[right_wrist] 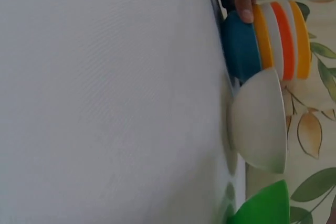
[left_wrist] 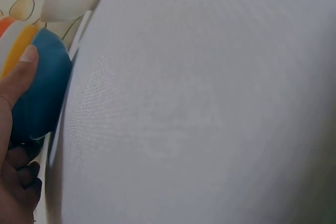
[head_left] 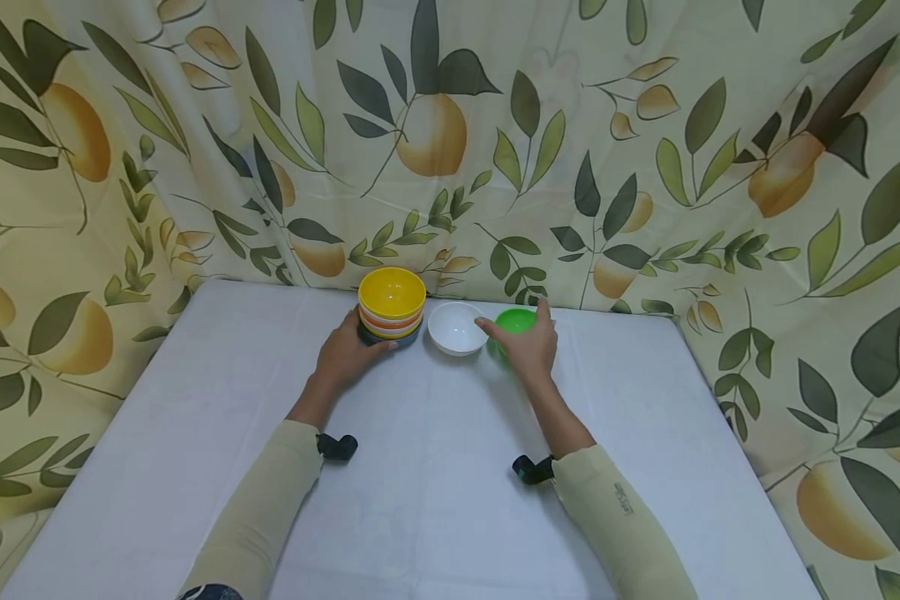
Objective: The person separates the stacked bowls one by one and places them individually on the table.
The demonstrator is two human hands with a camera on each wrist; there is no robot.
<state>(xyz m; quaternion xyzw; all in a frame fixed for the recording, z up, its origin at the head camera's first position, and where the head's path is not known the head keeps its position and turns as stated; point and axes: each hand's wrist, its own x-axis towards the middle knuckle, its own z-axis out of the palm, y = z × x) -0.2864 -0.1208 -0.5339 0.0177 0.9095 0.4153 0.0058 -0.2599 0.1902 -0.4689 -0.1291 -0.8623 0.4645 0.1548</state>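
Observation:
Near the table's back edge, my left hand [head_left: 345,350] holds a stack of nested bowls [head_left: 392,293] low down. Its thumb lies across the side of the blue bottom bowl [left_wrist: 50,82], with the fingers round the far side. Above the blue one are yellow, white and orange bands, topped by a yellow bowl. My right hand [head_left: 531,346] is spread over a small green bowl [head_left: 515,319], thumb pointing left and a finger upward past its right side. A white bowl [head_left: 456,330] stands upright between the stack and the green bowl; the right thumb tip overlaps its rim in the head view.
A white cloth covers the table [head_left: 420,483]. Behind the bowls, a curtain [head_left: 450,217] printed with fruit and leaves hangs close to the table's back edge and continues along both sides. A small black camera [head_left: 337,447] is strapped at the left wrist, another [head_left: 532,469] at the right.

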